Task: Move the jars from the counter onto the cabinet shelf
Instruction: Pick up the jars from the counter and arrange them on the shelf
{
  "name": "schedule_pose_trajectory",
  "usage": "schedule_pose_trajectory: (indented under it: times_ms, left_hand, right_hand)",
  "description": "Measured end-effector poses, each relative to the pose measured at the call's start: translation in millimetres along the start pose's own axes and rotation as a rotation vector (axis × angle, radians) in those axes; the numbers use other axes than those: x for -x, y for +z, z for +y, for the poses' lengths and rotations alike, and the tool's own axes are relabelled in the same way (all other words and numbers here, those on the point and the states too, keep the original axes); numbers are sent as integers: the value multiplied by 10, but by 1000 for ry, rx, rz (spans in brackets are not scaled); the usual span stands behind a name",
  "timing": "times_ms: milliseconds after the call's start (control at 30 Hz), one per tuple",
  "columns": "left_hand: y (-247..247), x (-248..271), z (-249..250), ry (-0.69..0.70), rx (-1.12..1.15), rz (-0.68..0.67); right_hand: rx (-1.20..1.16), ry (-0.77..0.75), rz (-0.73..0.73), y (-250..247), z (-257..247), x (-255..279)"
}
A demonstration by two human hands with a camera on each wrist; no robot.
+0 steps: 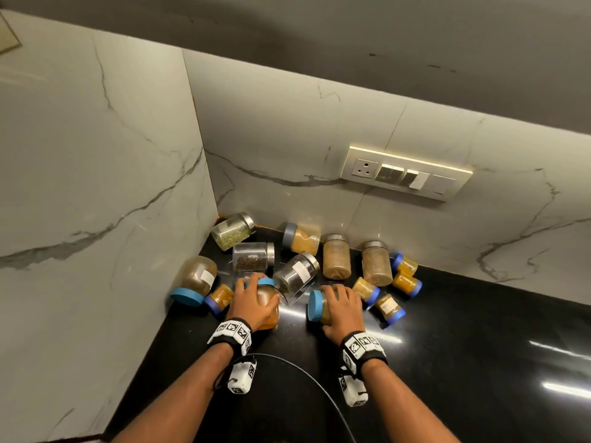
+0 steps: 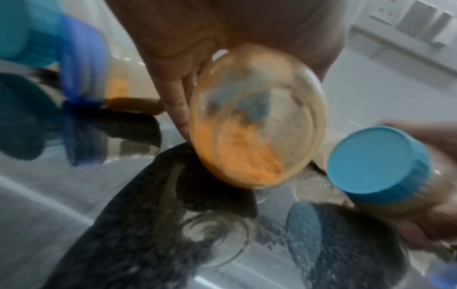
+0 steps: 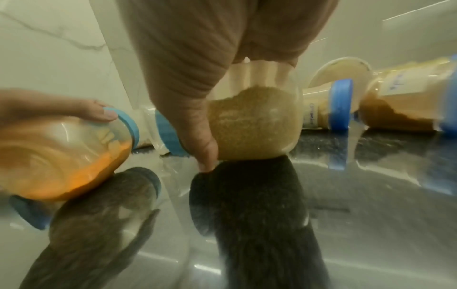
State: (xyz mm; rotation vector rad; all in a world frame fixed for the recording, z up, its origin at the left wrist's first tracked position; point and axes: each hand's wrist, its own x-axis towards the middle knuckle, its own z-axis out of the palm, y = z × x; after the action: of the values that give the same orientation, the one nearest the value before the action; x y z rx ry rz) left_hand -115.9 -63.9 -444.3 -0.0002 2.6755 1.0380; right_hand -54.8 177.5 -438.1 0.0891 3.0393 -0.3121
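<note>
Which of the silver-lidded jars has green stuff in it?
The jar farthest back in the corner, lying on its side where the two marble walls meet. The other silver-lidded jars hold dark or brown contents.

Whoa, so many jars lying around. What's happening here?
A person is gathering spice jars off a black counter. The left hand grips a jar of orange powder; the right hand grips a blue-lidded jar of brown powder. Both jars are down at the counter. About a dozen more lie tipped over by the wall; no shelf is in view.
</note>
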Motion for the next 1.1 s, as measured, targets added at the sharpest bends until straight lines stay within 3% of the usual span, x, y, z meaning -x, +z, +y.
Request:
schedule_pose_trajectory:
  times_ms: [100,233,333,433,533,633,700,833,967,1100]
  left_hand:
    - [-152,158,-121,43,33,-11]
    - [-387,569,-167,129,122,103]
    - [-645,909,17,221,192,180]
    - [-977,1234,361,400,204,229]
    - [-1404,1641,817,586,164,386]
    - [-1712,2091,1184,727,191,553]
    - [-1875,2347,1385,811,187,587]
    - [-2082,2753,1616,895,117,575]
    - [-2375,3022,1802,928,99,646]
    - [-2675,3237,2192,955,116,647]
  right_hand:
    - [-308,67,43,-35,-14,328]
    - [-572,-38,177,-419,-197,820]
    - [-677,-146,320,-1071,-385,1097]
    - [-742,-226,509,-1912,-552,1372]
    - [-803,-307,626,-2724,-633,1737]
    - [-880,-347,703,-3279,-656,2149]
    - [-913,-393,790,-3526,-635,2278]
    - [-967,-496,909,-4003,-640,2362]
    - [-865,-614,996,-4445,-644,2234]
    - [-784,-476,1042,-4702,-613,1821]
